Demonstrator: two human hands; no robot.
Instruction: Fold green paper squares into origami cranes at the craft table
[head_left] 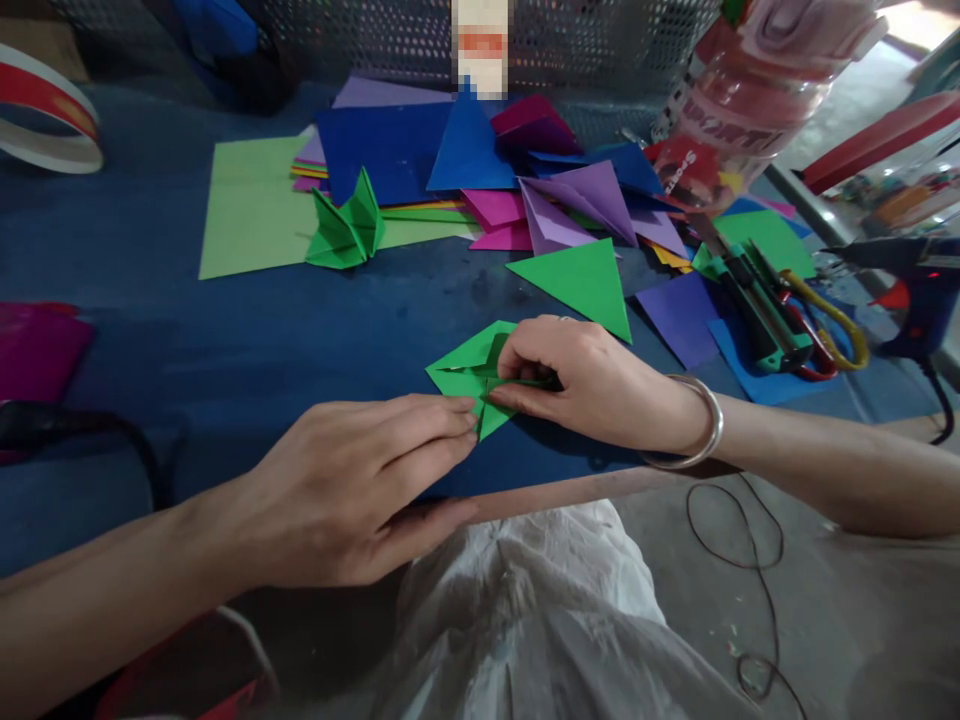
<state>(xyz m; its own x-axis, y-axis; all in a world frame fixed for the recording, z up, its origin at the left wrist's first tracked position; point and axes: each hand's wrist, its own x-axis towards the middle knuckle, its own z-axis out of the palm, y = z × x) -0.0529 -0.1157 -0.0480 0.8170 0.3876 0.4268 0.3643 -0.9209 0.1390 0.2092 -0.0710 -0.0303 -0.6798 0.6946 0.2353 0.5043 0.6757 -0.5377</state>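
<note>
A small green folded paper (465, 372) lies near the front edge of the blue table, its flaps partly raised. My right hand (592, 375), with a silver bangle on the wrist, pinches a flap at its right side between thumb and fingers. Stretched out flat, the fingers of my left hand (382, 475) rest on the paper's lower left edge, thumb by the table edge. Just beyond my right hand is a green paper triangle (581, 285). Farther back stands a finished-looking green folded piece (349, 225) with pointed tips. The paper under my right fingers is hidden.
Blue, purple and pink papers (390, 150) are heaped along the back. At right lie a green-black utility knife (761, 305), yellow-handled scissors (840, 325) and a glue gun (926, 295), near a pink bottle (757, 100). A tape roll (49, 110) is far left.
</note>
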